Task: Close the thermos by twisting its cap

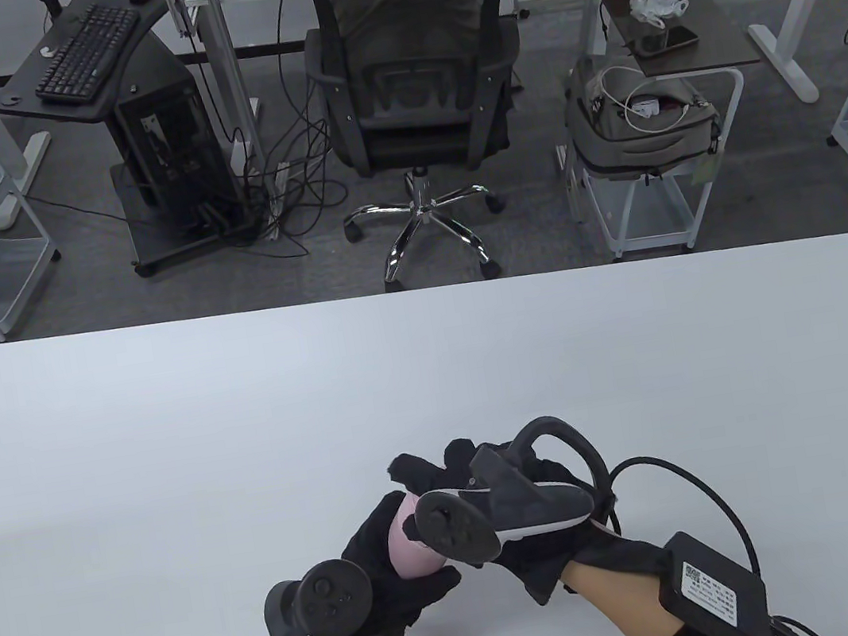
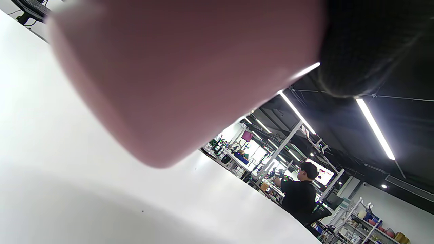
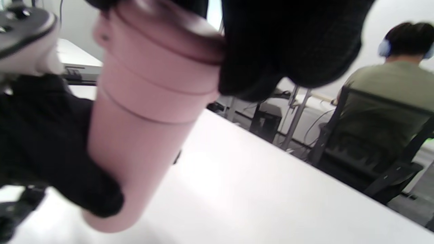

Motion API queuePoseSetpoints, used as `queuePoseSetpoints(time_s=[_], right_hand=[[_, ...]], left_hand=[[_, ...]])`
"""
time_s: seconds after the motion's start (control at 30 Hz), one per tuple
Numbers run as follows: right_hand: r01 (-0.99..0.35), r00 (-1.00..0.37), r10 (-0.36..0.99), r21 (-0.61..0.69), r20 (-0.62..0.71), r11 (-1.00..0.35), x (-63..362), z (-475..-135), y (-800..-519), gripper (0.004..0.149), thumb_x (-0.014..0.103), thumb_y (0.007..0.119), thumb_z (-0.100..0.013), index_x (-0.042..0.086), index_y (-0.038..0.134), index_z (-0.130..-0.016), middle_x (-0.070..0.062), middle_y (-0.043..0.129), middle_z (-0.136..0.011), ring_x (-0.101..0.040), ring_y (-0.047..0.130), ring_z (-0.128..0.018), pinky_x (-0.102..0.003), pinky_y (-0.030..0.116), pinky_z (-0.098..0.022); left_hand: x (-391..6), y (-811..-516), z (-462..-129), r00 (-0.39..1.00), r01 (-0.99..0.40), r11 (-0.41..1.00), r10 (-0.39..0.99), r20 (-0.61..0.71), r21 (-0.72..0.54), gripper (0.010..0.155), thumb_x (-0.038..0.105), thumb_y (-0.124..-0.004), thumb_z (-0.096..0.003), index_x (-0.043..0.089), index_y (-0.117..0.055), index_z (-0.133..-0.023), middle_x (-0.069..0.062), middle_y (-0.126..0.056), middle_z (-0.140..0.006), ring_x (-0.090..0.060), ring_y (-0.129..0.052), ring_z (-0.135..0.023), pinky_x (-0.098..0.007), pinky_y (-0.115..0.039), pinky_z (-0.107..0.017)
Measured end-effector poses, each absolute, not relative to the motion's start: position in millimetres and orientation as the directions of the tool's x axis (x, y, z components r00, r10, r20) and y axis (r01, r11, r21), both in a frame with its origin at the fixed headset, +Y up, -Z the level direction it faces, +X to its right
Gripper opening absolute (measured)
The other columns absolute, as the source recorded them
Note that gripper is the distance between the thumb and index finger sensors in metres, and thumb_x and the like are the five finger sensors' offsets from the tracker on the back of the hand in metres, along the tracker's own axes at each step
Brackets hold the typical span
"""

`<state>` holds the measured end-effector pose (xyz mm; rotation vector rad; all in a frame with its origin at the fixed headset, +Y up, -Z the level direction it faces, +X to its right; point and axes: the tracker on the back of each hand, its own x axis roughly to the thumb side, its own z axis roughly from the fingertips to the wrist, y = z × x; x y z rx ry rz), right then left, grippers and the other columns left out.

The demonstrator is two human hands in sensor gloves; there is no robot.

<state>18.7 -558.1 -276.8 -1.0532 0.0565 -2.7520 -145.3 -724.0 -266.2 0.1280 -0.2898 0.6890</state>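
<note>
A pink thermos (image 1: pixel 406 548) stands near the table's front edge, mostly hidden by both hands. My left hand (image 1: pixel 386 561) wraps around its body and holds it; in the right wrist view the left glove (image 3: pixel 44 145) covers the thermos's (image 3: pixel 142 135) left side. My right hand (image 1: pixel 491 484) grips the pink cap (image 3: pixel 162 57) from above, its fingers (image 3: pixel 288 44) pressed against the cap's rim. The cap sits on top of the body. In the left wrist view the thermos body (image 2: pixel 176 74) fills the frame, with a gloved finger (image 2: pixel 366 47) at the upper right.
The white table (image 1: pixel 248 426) spreads around the hands. Beyond its far edge stand an office chair (image 1: pixel 419 85), a computer cart (image 1: pixel 146 137) and a cart with a grey bag (image 1: pixel 644 130). A cable (image 1: pixel 700 483) runs from my right wrist.
</note>
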Motion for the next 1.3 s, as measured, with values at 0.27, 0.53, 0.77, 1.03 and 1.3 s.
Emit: queuePoseSetpoints(time_s=[0.27, 0.53, 0.77, 1.03, 1.3], right_hand=[[0.136, -0.715, -0.183, -0.122, 0.674, -0.983, 25.0, -276.6, -553.5, 0.093, 0.073, 0.049, -0.054, 0.009, 0.042, -0.121, -0.026, 0.076, -0.106, -0.046, 0.087, -0.084, -0.063, 0.077, -0.056], [0.199, -0.546, -0.072, 0.046, 0.835, -0.979, 26.5, -280.4, -557.0, 0.093, 0.043, 0.083, -0.054, 0.021, 0.018, -0.117, -0.025, 0.020, -0.123, -0.061, 0.043, -0.108, -0.079, 0.052, -0.069], [0.191, -0.527, -0.088, 0.017, 0.845, -0.981, 24.3, -279.8, -556.9, 0.082, 0.032, 0.082, -0.056, 0.013, 0.031, -0.118, -0.025, 0.054, -0.118, -0.048, 0.072, -0.104, -0.070, 0.063, -0.072], [0.110, -0.645, -0.027, 0.058, 0.764, -0.992, 26.1, -285.4, -557.4, 0.080, 0.051, 0.064, -0.062, 0.000, 0.037, -0.118, -0.027, 0.071, -0.107, -0.037, 0.088, -0.087, -0.062, 0.074, -0.064], [0.128, -0.724, -0.174, -0.118, 0.667, -0.985, 21.2, -280.9, -561.2, 0.085, 0.063, 0.046, -0.061, -0.002, 0.049, -0.115, -0.015, 0.093, -0.079, -0.021, 0.099, -0.055, -0.052, 0.084, -0.047]], left_hand=[[-146.9, -724.7, -266.8, 0.726, -0.653, 0.757, 0.620, 0.297, 0.018, 0.115, 0.072, -0.086, -0.0217, 0.025, -0.028, -0.110, -0.018, -0.048, -0.113, -0.038, -0.059, -0.100, -0.053, -0.066, -0.069], [-145.6, -725.0, -266.7, 0.726, -0.648, 0.761, 0.615, 0.308, 0.007, 0.115, 0.072, -0.086, -0.0214, 0.026, -0.028, -0.111, -0.013, -0.048, -0.114, -0.038, -0.059, -0.100, -0.053, -0.066, -0.069], [-145.0, -725.8, -267.3, 0.726, -0.646, 0.764, 0.614, 0.310, -0.001, 0.115, 0.072, -0.086, -0.0212, 0.027, -0.028, -0.111, -0.012, -0.048, -0.114, -0.037, -0.059, -0.101, -0.052, -0.066, -0.069], [-145.3, -725.2, -267.2, 0.720, -0.654, 0.756, 0.621, 0.310, 0.003, 0.115, 0.072, -0.085, -0.0214, 0.027, -0.028, -0.111, -0.012, -0.047, -0.114, -0.037, -0.059, -0.101, -0.052, -0.066, -0.070], [-144.7, -725.3, -267.0, 0.721, -0.652, 0.758, 0.619, 0.310, 0.003, 0.115, 0.072, -0.085, -0.0215, 0.026, -0.028, -0.111, -0.012, -0.047, -0.114, -0.037, -0.059, -0.101, -0.052, -0.067, -0.070]])
